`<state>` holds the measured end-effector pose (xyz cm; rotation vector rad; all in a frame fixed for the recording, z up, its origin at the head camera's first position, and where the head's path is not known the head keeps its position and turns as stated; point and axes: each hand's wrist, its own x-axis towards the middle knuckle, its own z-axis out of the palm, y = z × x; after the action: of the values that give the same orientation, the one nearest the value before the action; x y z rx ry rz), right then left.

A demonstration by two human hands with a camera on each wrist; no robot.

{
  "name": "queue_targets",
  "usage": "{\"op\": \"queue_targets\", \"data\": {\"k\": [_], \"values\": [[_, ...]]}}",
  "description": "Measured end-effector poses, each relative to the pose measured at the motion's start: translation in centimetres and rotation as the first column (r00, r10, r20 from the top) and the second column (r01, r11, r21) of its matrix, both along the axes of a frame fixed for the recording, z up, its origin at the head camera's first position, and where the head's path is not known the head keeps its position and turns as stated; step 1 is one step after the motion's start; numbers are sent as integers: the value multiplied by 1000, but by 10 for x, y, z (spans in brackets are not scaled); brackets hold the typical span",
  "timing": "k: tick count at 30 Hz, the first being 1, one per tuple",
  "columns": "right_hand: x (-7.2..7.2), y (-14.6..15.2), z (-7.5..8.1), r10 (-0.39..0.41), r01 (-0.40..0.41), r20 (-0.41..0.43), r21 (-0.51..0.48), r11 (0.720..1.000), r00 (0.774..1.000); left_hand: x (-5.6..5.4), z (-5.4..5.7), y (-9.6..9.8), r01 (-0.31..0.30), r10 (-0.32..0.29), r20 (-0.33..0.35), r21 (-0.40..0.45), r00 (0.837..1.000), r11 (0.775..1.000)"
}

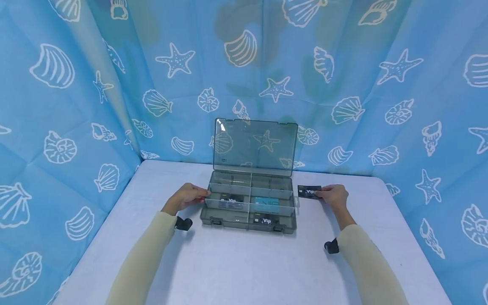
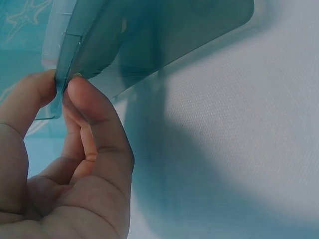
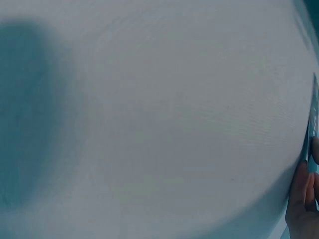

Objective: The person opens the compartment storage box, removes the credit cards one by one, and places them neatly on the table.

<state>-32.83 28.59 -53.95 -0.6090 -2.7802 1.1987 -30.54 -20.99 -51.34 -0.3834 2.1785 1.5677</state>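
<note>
A grey see-through plastic compartment box point(image 1: 225, 223) stands on the table with its lid point(image 1: 244, 148) raised at the back. My left hand point(image 1: 186, 196) pinches the box's left wall between thumb and fingers, as the left wrist view shows close up. To the right of the box, my right hand point(image 1: 334, 196) pinches the right end of a black "Vip" card point(image 1: 304, 191). The right wrist view catches only fingers point(image 3: 299, 186) and the card's thin edge at its border. Inside the box lie a black Vip card point(image 1: 231, 198), a teal card point(image 1: 267, 203) and another black Vip card point(image 1: 267, 220).
Clear dividers point(image 1: 249, 199) split the box into several compartments. A white cloth covers the table point(image 1: 244, 267). Blue curtains point(image 1: 350, 140) with white shell and starfish prints hang behind and at both sides. Black wrist cameras point(image 1: 184, 223) sit below each hand.
</note>
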Motion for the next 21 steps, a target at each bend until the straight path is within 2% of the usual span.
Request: {"op": "queue_targets", "data": {"k": [6, 12, 16, 19, 21], "values": [[1, -10, 7, 19, -18, -3, 97, 995, 1000, 0, 1, 0, -5, 5, 4, 6, 1000, 1000], [4, -15, 14, 18, -23, 48, 110, 994, 999, 0, 1, 0, -17, 17, 16, 20, 1000, 1000], [5, -16, 16, 3, -11, 59, 120, 993, 998, 0, 3, 0, -14, 14, -1, 22, 1000, 1000], [-1, -12, 12, 5, -13, 62, 119, 993, 998, 1, 4, 1, 0, 1, -14, 14, 1000, 1000], [-12, 0, -4, 35, -35, -1, 140, 990, 999, 2, 5, 3, 3, -3, -13, 8, 1000, 1000]]}}
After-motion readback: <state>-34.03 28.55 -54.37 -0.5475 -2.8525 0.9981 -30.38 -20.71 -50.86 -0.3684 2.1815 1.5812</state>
